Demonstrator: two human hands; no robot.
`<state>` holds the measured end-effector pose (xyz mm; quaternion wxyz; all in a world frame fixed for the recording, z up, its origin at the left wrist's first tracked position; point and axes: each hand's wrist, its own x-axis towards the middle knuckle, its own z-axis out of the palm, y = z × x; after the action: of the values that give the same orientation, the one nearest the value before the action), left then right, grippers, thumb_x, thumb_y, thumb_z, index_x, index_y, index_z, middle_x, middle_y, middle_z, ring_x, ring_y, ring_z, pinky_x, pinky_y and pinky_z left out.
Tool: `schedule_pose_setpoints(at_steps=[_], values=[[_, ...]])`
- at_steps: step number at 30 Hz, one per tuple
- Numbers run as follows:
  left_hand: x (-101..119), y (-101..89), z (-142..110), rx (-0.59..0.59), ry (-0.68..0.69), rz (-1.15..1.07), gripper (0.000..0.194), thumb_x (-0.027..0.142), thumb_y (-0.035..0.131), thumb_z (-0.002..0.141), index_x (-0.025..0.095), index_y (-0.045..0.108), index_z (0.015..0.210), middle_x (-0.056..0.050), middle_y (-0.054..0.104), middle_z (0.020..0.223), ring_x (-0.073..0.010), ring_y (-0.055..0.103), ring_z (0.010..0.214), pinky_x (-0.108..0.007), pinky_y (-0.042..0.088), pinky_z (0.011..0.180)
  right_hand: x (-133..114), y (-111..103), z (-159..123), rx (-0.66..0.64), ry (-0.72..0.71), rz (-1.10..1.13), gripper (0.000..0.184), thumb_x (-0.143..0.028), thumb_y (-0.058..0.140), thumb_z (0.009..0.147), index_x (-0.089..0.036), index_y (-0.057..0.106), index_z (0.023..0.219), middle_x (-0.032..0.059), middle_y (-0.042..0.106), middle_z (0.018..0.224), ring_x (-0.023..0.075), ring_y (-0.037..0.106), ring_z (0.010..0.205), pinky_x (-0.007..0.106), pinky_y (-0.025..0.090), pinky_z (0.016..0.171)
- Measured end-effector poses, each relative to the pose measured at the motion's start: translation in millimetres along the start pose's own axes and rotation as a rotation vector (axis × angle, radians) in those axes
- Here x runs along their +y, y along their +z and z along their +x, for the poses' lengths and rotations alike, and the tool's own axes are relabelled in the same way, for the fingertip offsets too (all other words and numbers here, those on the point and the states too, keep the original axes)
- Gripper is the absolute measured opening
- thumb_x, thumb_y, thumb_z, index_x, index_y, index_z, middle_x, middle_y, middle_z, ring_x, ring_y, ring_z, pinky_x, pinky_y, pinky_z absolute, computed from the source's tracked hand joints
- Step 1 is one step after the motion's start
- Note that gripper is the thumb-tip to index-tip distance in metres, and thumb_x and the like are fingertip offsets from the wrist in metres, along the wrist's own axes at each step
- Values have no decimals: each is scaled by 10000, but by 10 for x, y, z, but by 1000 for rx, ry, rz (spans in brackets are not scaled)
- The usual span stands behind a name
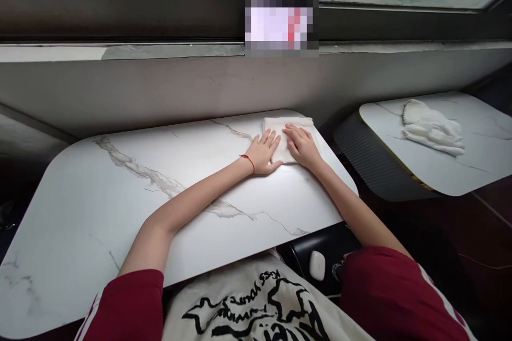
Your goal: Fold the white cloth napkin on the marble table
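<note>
A folded white towel [278, 123] lies flat at the far right end of the white marble-patterned table [132, 213]. My left hand [264, 154], a red string round its wrist, rests at the towel's left edge with its fingers spread over it. Beside it, my right hand [303, 146] presses on the upper right part of the towel, fingers stretched out and slightly bent. Neither hand grips the fabric. Part of the towel is hidden under both hands.
To the right stands a second marble-patterned table [476, 170] with a crumpled white cloth [432, 128] on it. A blurred-out bright rectangle [276, 26] is at the window ledge [172, 52]. Below the near table edge, a small white case [317, 265] sits on a black surface [302, 248].
</note>
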<state>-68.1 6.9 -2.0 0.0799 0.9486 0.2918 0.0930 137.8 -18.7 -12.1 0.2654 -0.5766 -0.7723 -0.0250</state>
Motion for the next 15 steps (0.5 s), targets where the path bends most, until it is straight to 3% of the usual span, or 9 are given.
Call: schedule_pose_setpoints(at_steps=[3, 9, 12, 15], values=[[268, 25, -109, -23, 84, 19, 887, 548, 487, 932, -16, 254, 1575, -317, 217, 1648, -444, 162, 1558, -592, 267, 1178, -59, -162, -345, 7, 4, -27, 420, -258, 343, 1011, -209, 582, 1353, 145, 590, 1473, 288, 523, 1408, 555, 384, 1164], [806, 75, -489, -22, 332, 32, 788, 508, 426, 984, -51, 331, 1532, -346, 306, 1601, -466, 246, 1526, -561, 324, 1143, -263, -515, -1083, 2, -16, -53, 461, -220, 370, 1008, -246, 515, 1445, 127, 568, 1498, 282, 522, 1412, 541, 414, 1149], [943, 100, -674, -10, 410, 21, 777, 530, 403, 994, -30, 352, 1529, -328, 340, 1594, -454, 272, 1518, -549, 345, 1131, -384, -615, -1351, 0, -23, -84, 476, -198, 382, 1004, -236, 489, 1466, 142, 558, 1504, 283, 522, 1412, 531, 415, 1146], [987, 117, -742, -5, 419, 28, 748, 530, 390, 999, 1, 374, 1528, -303, 382, 1582, -431, 298, 1513, -536, 361, 1118, -448, -649, -1430, 4, -14, -99, 469, -184, 394, 992, -218, 505, 1446, 153, 566, 1492, 286, 530, 1403, 524, 414, 1145]])
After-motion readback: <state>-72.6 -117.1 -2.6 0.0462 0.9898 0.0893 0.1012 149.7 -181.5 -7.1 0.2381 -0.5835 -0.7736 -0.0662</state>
